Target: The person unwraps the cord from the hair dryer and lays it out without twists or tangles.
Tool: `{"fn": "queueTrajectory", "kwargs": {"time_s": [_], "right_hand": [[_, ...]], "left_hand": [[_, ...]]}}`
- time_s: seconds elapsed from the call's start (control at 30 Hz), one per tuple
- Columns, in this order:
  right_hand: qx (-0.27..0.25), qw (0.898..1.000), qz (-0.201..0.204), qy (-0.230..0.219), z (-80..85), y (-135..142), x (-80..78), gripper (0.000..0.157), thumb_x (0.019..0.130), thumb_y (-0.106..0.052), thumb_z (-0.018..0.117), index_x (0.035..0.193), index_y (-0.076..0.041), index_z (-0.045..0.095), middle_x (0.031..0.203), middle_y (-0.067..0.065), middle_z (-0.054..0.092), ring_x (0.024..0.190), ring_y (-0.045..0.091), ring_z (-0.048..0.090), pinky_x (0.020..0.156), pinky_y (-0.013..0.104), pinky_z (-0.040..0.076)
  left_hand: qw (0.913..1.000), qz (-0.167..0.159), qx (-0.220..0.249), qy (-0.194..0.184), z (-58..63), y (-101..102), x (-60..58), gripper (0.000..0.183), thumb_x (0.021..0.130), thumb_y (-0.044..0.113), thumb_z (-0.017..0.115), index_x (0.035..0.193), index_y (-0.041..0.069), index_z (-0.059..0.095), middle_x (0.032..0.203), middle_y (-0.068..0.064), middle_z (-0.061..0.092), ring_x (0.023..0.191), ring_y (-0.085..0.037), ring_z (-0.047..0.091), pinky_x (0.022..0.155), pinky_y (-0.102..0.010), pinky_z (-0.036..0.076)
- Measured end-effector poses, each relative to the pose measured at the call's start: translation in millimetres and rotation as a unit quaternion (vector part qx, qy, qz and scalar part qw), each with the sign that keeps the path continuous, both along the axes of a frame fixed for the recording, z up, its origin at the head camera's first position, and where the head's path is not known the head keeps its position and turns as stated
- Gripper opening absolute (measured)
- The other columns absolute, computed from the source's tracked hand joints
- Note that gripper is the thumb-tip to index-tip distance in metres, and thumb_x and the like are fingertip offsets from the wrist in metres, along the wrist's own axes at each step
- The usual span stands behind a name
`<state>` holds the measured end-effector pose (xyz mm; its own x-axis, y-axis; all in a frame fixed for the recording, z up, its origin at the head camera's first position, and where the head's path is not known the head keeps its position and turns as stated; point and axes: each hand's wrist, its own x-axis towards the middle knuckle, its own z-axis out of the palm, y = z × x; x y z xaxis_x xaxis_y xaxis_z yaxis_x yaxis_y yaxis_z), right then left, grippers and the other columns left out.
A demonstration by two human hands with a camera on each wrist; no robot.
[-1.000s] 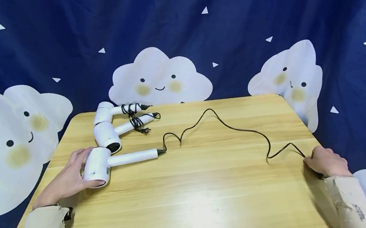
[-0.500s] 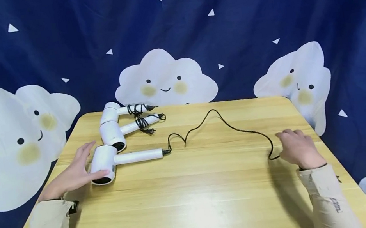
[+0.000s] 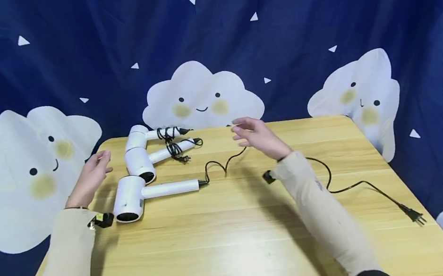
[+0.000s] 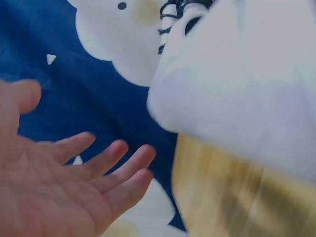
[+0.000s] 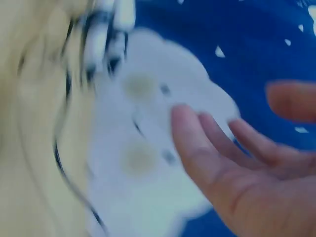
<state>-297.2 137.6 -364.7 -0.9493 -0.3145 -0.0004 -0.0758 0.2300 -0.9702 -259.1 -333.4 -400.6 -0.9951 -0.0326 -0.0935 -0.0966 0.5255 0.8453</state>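
Closest of the white hair dryers lies a hair dryer [image 3: 129, 194] with its handle toward the right. Its black cord [image 3: 325, 170] runs loosely across the table to a two-pin plug [image 3: 412, 213] near the right edge. Above and left of this dryer, my left hand [image 3: 89, 179] hovers with fingers spread and nothing in them; the left wrist view shows its palm bare. My right hand [image 3: 262, 136] is raised over the back of the table, holding nothing, and hides part of the cord. Its relaxed fingers [image 5: 190, 133] show in the right wrist view.
Behind the nearest dryer lie a second hair dryer [image 3: 138, 162] and a third hair dryer [image 3: 135, 137], cords wound round their handles. They stand close together at the back left of the wooden table [image 3: 221, 248]. A blue curtain [image 3: 205, 26] with clouds hangs behind.
My right hand has let go of the cord's plug end and swung left to the back middle. My left hand has left the nearest dryer, moving up and away. The plug now shows.
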Motion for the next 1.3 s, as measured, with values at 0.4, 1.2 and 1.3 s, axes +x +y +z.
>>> {"fn": "queueTrajectory", "kwargs": {"time_s": [0.4,1.2,1.3], "right_hand": [[-0.199,0.949,-0.056,-0.238,-53.0,-96.3,-60.8,0.06,0.108,-0.023,0.053,0.159,-0.003,0.029,0.167,0.022,0.026,0.15,0.042,0.036,0.124,0.046,0.035],[-0.144,0.945,-0.071,-0.286,-99.6,-134.6,-101.7,0.072,0.106,-0.029,0.058,0.165,-0.01,0.022,0.175,0.01,0.014,0.162,0.03,0.016,0.129,0.045,0.025],[-0.139,0.947,-0.086,-0.278,-97.0,-138.4,-99.0,0.066,0.104,-0.029,0.06,0.162,-0.012,0.033,0.17,0.013,0.028,0.14,0.026,0.048,0.114,0.036,0.045]], "left_hand": [[0.9921,0.08,0.073,-0.063,-22.3,12.5,-23.3,0.079,0.109,0.056,0.021,0.166,0.004,0.008,0.165,-0.033,0.024,0.142,-0.047,0.04,0.12,-0.053,0.032],[0.9804,0.032,0.113,-0.158,-46.2,24.3,-19.7,0.075,0.108,0.058,0.024,0.16,0.003,0.023,0.158,-0.019,0.027,0.132,-0.027,0.04,0.109,-0.037,0.037],[0.9851,0.032,0.091,-0.142,-46.4,25.7,-22.9,0.075,0.108,0.057,0.025,0.158,0.001,0.026,0.16,-0.019,0.026,0.139,-0.03,0.034,0.119,-0.044,0.029]]}}
